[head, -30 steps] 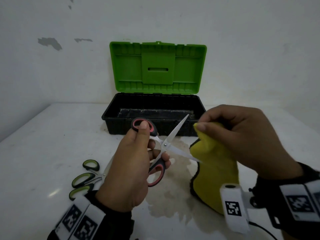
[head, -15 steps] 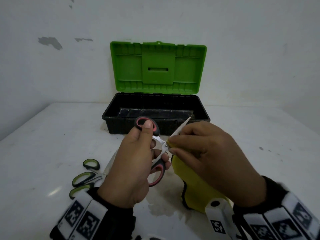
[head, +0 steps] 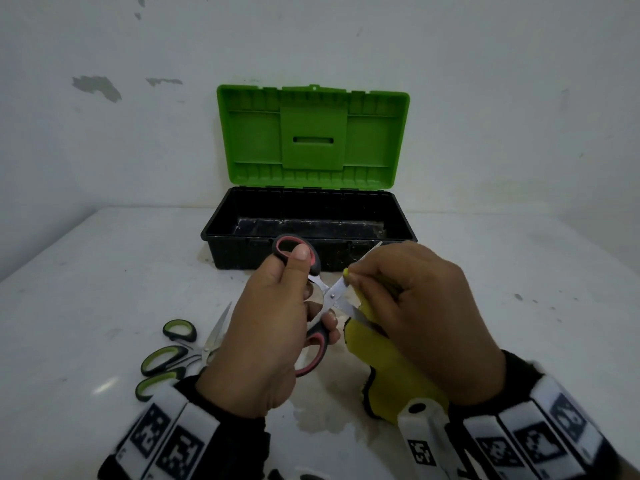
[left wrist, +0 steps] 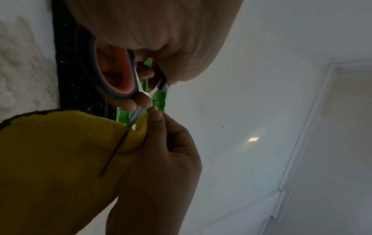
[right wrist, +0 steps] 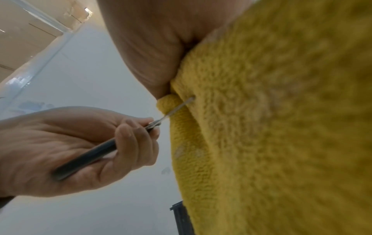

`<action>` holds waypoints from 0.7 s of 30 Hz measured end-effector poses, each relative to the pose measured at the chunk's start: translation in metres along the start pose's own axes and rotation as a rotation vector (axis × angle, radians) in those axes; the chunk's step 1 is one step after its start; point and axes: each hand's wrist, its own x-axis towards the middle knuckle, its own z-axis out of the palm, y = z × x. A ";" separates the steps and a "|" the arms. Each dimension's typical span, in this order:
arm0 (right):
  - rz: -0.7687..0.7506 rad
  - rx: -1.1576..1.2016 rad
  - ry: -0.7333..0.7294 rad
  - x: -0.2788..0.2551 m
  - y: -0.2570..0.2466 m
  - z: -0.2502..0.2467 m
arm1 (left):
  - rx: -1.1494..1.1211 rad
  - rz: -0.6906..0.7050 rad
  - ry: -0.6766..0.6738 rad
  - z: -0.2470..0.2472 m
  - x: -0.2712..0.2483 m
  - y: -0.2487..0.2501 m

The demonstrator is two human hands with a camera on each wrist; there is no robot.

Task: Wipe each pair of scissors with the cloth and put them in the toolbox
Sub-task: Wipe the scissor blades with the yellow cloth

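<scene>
My left hand (head: pixel 266 327) grips the red-and-black-handled scissors (head: pixel 313 323) by their handles, blades spread open in an X above the table. My right hand (head: pixel 412 317) pinches the yellow cloth (head: pixel 388 372) around the upper blade close to the pivot. The left wrist view shows the cloth (left wrist: pixel 60 159) folded over that blade, the lower blade lying across it. In the right wrist view the cloth (right wrist: pixel 281 127) fills the frame and the scissors (right wrist: pixel 112 146) sit in my left hand. The black toolbox (head: pixel 242 251) with its green lid (head: pixel 311 140) raised stands just behind.
Two pairs of green-and-black-handled scissors (head: pixel 180 355) lie on the white table (head: pixel 86 289) to the left of my left wrist. A wet stain (head: pixel 325 414) marks the table under my hands. A wall rises right behind the toolbox.
My right hand has carried the cloth left from beside the blades onto the upper blade and slid it toward the pivot. The left hand has kept the scissors nearly still.
</scene>
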 end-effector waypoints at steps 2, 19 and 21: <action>0.012 0.007 0.009 0.000 -0.002 0.003 | 0.009 -0.001 0.004 0.000 0.000 0.000; 0.102 -0.015 0.063 0.002 0.008 0.000 | 0.037 -0.001 -0.011 -0.003 0.000 -0.001; 0.156 -0.017 0.075 0.006 0.014 -0.003 | 0.049 -0.014 -0.013 -0.003 0.000 -0.002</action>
